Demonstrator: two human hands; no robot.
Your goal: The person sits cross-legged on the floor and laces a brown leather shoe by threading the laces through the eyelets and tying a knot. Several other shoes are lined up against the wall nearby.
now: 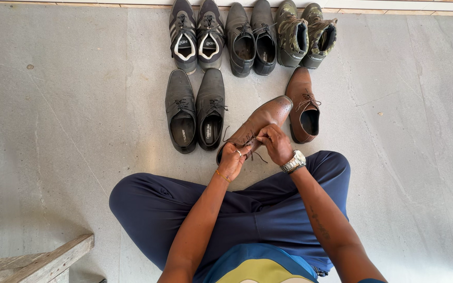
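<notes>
I sit cross-legged on a grey floor. A brown leather lace-up shoe lies tilted in front of my knees, toe pointing away to the right. My left hand pinches a dark lace at the shoe's opening. My right hand, with a metal watch on the wrist, grips the laces just beside it. The matching brown shoe stands on the floor to the right, apart from my hands.
A pair of black dress shoes stands to the left of the brown ones. Along the far wall are dark sneakers, dark grey shoes and camouflage boots. A wooden edge shows at the lower left.
</notes>
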